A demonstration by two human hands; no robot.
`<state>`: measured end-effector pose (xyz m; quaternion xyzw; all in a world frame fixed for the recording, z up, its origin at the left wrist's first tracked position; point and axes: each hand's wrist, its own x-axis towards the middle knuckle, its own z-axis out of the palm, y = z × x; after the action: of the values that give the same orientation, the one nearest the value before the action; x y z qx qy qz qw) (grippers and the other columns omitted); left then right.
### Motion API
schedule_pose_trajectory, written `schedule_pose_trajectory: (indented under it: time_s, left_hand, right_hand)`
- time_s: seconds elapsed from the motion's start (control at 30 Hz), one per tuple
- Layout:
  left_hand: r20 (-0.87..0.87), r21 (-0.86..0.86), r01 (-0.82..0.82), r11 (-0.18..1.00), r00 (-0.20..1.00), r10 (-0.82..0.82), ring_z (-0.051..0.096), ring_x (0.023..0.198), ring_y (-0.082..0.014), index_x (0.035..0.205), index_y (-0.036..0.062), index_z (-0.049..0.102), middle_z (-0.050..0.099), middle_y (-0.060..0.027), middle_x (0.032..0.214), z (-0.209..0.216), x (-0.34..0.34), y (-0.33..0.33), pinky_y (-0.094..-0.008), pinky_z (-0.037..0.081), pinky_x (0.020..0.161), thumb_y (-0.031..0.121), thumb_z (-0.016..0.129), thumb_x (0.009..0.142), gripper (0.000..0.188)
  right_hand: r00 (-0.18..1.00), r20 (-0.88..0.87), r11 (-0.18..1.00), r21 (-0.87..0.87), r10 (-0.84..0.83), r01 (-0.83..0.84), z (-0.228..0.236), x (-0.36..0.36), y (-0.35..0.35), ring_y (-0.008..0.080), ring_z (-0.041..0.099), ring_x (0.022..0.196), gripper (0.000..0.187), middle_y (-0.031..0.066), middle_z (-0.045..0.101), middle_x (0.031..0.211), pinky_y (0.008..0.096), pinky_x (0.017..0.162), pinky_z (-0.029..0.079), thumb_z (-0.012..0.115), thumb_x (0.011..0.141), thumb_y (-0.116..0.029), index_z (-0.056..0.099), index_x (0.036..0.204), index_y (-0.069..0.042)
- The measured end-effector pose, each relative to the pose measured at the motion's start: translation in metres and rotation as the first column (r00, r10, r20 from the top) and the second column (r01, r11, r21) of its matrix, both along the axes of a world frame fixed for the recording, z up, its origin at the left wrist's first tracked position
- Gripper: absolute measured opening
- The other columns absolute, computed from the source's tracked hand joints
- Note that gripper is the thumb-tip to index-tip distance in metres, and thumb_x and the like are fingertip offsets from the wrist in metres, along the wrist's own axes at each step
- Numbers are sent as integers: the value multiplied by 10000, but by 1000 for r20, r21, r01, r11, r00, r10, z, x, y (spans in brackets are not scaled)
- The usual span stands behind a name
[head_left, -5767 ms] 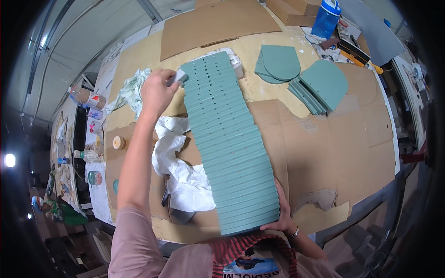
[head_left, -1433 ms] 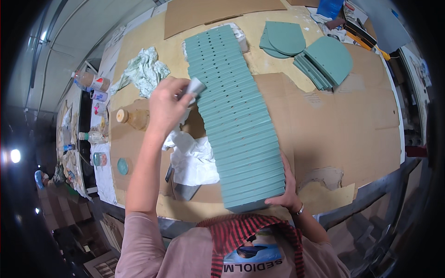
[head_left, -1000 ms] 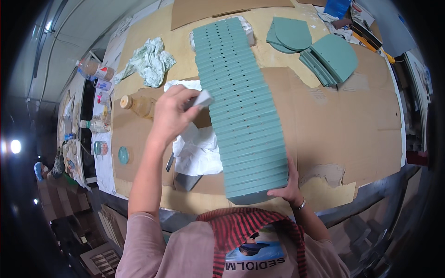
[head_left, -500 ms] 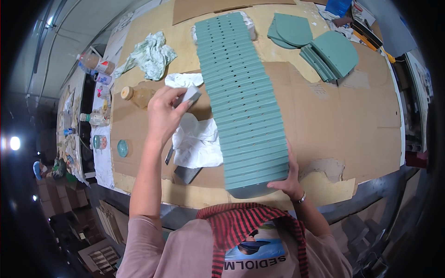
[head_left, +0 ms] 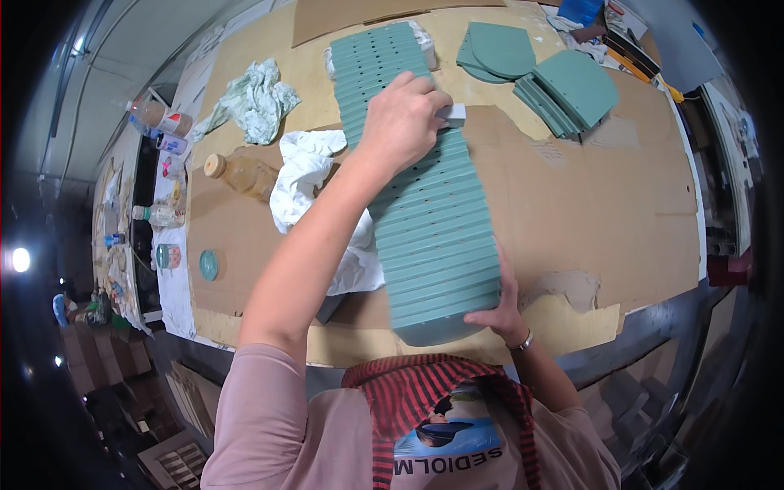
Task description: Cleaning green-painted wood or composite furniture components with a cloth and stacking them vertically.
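Stack lies on the table, long axis running away and slightly left, its far half under the left hand, which grips a block, its near right corner against the loosely open right hand.

All around the left hand's fingers spreads a broad plywood-topped worktable. Up and well left of them, a pale wall climbs, pipework crossing it. Farther left and lower, a round lamp blazes white! Beyond the worktable on that side stands a second table, and below, brown cardboard boxes sit in shadow.
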<state>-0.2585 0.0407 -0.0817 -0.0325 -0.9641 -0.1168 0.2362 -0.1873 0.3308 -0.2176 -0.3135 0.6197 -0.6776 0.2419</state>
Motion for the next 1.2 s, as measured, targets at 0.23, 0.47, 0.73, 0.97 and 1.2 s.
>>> schedule_pose_trajectory:
  time_s: [0.23, 0.47, 0.73, 0.97, 1.2]
  left_hand:
    - [185, -32, 46, 998, 982, -39, 591, 849, -277, 992, 65, 735, 633, -78, 874, 22, 43, -42, -394, 500, 738, 8, 722, 753, 246]
    - [210, -4, -138, 990, 968, 136, 580, 829, -257, 999, 49, 747, 643, -77, 870, 30, 87, -76, -366, 484, 714, -14, 759, 696, 310]
    - [104, -75, 7, 997, 995, 1, 594, 871, -277, 960, 82, 750, 660, -56, 894, 16, 18, -36, -392, 507, 770, 11, 746, 708, 261]
    - [66, -80, 88, 993, 994, -83, 587, 895, -258, 981, 100, 748, 654, -29, 899, 7, -28, -5, -388, 531, 780, 66, 732, 742, 241]
    - [198, -126, 111, 986, 976, -84, 591, 897, -278, 992, 88, 746, 651, -65, 902, 23, 13, -43, -396, 514, 773, 41, 739, 733, 264]
  right_hand:
    - [996, 88, 1000, 4, -12, 12, 7, 2, -1, 347, 240, 1503, 1301, 234, 249, 1609, 433, 1210, 216, 907, 575, -464, 223, 1555, 51]
    - [1000, 6, 999, -32, -22, 22, 7, -1, -3, 356, 237, 1502, 1291, 242, 241, 1611, 437, 1212, 205, 897, 586, -477, 226, 1553, 52]
    - [998, 67, 1000, -18, -20, 21, 7, 1, -4, 358, 232, 1504, 1301, 244, 238, 1612, 437, 1215, 194, 902, 576, -475, 225, 1553, 55]
    - [998, 69, 999, -31, -11, 14, 4, 1, -3, 357, 233, 1504, 1306, 242, 242, 1610, 436, 1214, 205, 904, 582, -475, 211, 1558, 49]
    - [1000, -8, 999, -31, -25, 25, 3, 0, -2, 358, 249, 1496, 1304, 236, 246, 1610, 439, 1211, 213, 904, 583, -481, 215, 1561, 36]
